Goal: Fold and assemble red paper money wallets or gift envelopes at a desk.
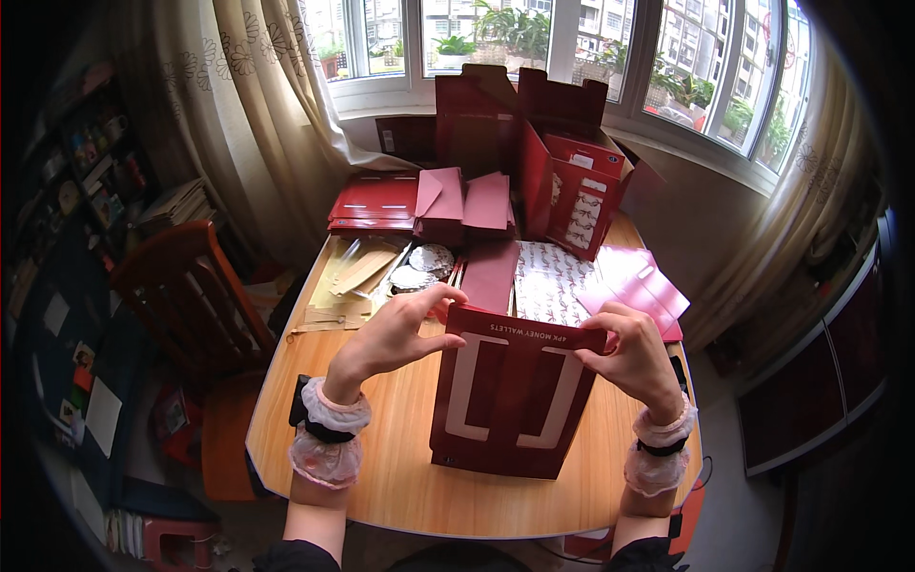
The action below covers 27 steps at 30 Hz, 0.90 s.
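A dark red flat cardboard box (505, 400) with two pale bracket-shaped panels stands upright at the middle of the table, its printed top edge upside down to me. My left hand (400, 334) is at its upper left corner, thumb on the front face and fingers behind the top edge. At the upper right corner, my right hand (629, 353) pinches the box between thumb and fingers. Just behind it lie a patterned white sheet (548, 276), a dark red card strip (490, 276) and glossy pink sheets (643, 283).
Pink envelopes (440, 200) and red folders (375, 197) are stacked at the back. Open red cartons (572, 181) stand behind, by the window. Tan paper strips (367, 272) and round white patterned pieces (429, 257) lie back left. A wooden chair (181, 305) stands left of the table (381, 467).
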Available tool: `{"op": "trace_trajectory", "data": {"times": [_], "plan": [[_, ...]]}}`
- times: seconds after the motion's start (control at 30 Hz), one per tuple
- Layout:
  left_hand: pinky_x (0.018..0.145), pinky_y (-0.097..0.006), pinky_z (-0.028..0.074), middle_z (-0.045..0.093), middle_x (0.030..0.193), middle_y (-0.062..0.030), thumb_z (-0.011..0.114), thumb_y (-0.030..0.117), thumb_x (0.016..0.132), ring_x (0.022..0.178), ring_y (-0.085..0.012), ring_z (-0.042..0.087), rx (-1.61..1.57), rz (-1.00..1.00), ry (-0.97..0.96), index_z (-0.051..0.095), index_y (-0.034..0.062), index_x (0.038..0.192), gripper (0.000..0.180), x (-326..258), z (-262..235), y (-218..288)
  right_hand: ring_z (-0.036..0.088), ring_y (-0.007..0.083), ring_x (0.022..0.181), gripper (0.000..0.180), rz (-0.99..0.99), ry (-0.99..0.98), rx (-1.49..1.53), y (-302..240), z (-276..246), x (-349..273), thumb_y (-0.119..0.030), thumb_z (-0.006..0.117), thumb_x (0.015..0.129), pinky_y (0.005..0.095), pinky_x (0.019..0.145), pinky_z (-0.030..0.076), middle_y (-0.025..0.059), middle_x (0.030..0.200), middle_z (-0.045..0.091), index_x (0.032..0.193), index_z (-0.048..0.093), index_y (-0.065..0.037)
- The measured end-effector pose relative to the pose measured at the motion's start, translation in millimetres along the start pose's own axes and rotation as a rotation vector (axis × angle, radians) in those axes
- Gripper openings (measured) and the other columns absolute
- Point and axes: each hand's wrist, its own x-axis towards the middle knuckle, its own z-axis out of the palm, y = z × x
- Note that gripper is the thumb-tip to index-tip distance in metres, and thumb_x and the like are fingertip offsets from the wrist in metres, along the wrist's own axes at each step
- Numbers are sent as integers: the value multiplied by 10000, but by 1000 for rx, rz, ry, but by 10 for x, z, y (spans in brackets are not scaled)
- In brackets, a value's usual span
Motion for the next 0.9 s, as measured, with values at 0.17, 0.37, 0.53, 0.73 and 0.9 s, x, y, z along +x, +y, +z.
{"op": "trace_trajectory", "data": {"times": [0.17, 0.37, 0.53, 0.73, 0.9], "plan": [[889, -379, 549, 681, 1121, -125, 792, 184, 846, 1029, -284, 673, -79, -1, 92, 610, 47, 1141, 372, 55, 34, 50, 680, 228, 715, 234, 40, -9, -62, -32, -68, 0, -95, 794, 715, 312, 653, 560, 131, 996, 693, 917, 734, 6], [967, -383, 478, 645, 1128, -90, 795, 156, 811, 1065, -298, 609, -5, 188, 123, 636, 73, 1135, 370, 137, 171, 120, 673, 228, 701, 241, 5, 19, -96, -45, -42, 20, -118, 800, 702, 319, 640, 549, 115, 888, 667, 908, 736, -10], [982, -392, 464, 661, 1067, -88, 802, 142, 795, 1049, -290, 614, 170, 198, 97, 634, 82, 1148, 396, 142, 187, 211, 667, 241, 693, 236, -28, 12, -119, -22, -35, 30, -134, 801, 700, 335, 641, 543, 106, 907, 680, 898, 737, -23], [913, -340, 551, 707, 1051, -103, 843, 94, 777, 1003, -226, 700, -75, 129, 141, 526, 37, 1277, 594, 90, 134, 99, 649, 224, 668, 227, -41, 68, -87, -5, -45, 2, -130, 805, 703, 334, 624, 529, 77, 871, 663, 891, 731, -28], [915, -328, 545, 721, 1003, -105, 835, 78, 796, 984, -194, 700, -190, -27, 163, 518, 37, 1257, 561, 77, 111, 38, 625, 200, 642, 219, -50, 77, -131, -2, -79, -5, -110, 807, 710, 313, 608, 521, 71, 866, 653, 897, 728, -28]]}}
